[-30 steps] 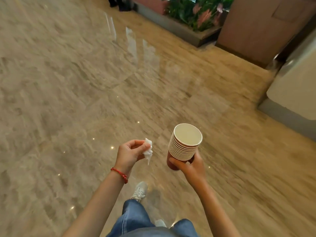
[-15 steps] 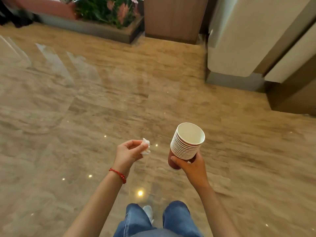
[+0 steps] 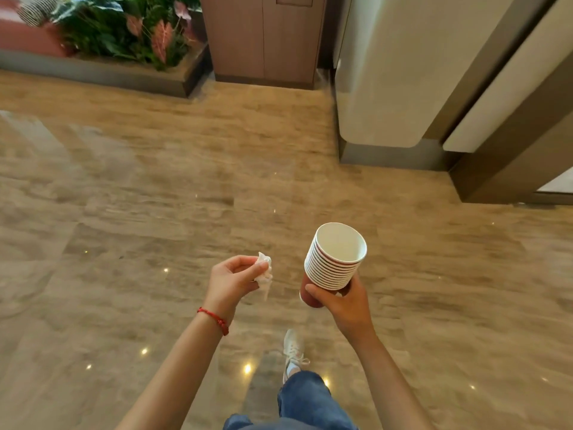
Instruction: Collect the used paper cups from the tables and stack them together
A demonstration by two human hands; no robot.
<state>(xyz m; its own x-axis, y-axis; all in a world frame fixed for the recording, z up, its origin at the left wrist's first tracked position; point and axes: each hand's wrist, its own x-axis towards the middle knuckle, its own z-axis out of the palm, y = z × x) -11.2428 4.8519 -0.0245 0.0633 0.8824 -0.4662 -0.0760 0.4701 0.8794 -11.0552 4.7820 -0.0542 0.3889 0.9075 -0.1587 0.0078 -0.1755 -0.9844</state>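
Our right hand (image 3: 347,302) grips the stack of cups (image 3: 333,259) near its base, fingers wrapped round it, open mouth tilted away above them. Left hand (image 3: 231,282) pinches a crumpled tissue (image 3: 265,273) at the fingertips (hanging just below), both over the floor (image 3: 155,197).

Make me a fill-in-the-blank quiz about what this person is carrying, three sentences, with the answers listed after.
1. The right hand holds a stack of paper ____.
2. The left hand pinches a crumpled white ____ in its fingers.
3. A ____ string bracelet circles the left wrist.

Missing words: cups; tissue; red.
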